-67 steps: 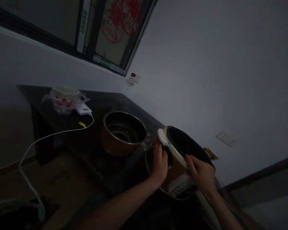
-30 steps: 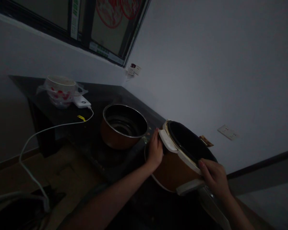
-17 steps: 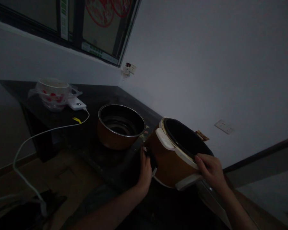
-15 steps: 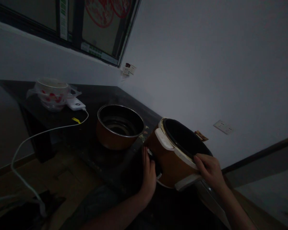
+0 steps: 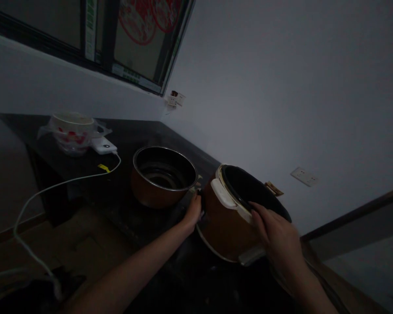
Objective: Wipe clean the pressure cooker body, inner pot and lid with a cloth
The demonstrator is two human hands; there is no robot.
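Observation:
A brown rice cooker (image 5: 229,226) with white side clips and a dark inner pot (image 5: 255,187) stands on the dark table, its mouth tilted in view. My right hand (image 5: 278,235) grips the near rim of the cooker, fingers closed over the edge. Between the cooker and a brown pot (image 5: 153,196), my left hand (image 5: 194,211) is closed around a dark part at the cooker's left side. Whether that part belongs to the cooker or the pot is unclear. The pot has a shiny rim and a black inside.
A bowl in clear plastic wrap (image 5: 72,135) sits on the black table (image 5: 127,128) at the left, beside a white device (image 5: 104,145) with a cable (image 5: 65,179). Wall sockets (image 5: 304,176) are at the right. A window (image 5: 137,43) is above.
My left hand has moved up and left along the cooker's side, towards the pot. My right hand has slid left along the rim. The cooker is turned slightly.

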